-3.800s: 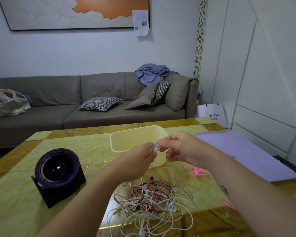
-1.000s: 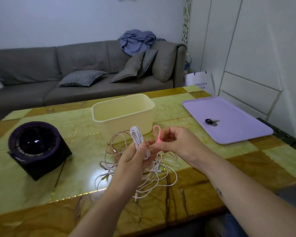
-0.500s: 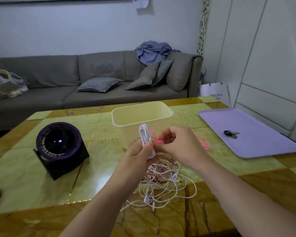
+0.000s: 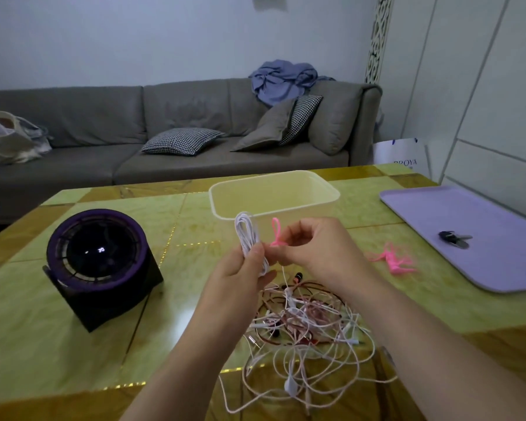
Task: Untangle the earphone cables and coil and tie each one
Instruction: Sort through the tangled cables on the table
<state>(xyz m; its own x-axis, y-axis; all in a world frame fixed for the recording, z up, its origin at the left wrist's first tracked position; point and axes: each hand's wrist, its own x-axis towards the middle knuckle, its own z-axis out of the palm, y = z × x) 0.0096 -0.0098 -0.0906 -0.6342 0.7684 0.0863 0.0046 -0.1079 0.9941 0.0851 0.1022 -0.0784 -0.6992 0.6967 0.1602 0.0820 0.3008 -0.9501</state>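
Marble table [image 4: 28,344], tub [image 4: 304,211] behind coiled cable [image 4: 246,235], fan [image 4: 99,262] left, tray [image 4: 468,226] right

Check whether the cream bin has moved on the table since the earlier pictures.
No. The cream bin stays just right of the gold seam, as before.

The left forearm [image 4: 192,344] is bare; the right forearm [image 4: 431,344], bare too, bears a small dark marking [image 4: 387,353].

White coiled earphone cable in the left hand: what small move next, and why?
Probably wrap the thin pink tie pinched by the right hand round the white coiled earphone cable that the left hand grips: the coil looks gathered but unbound.
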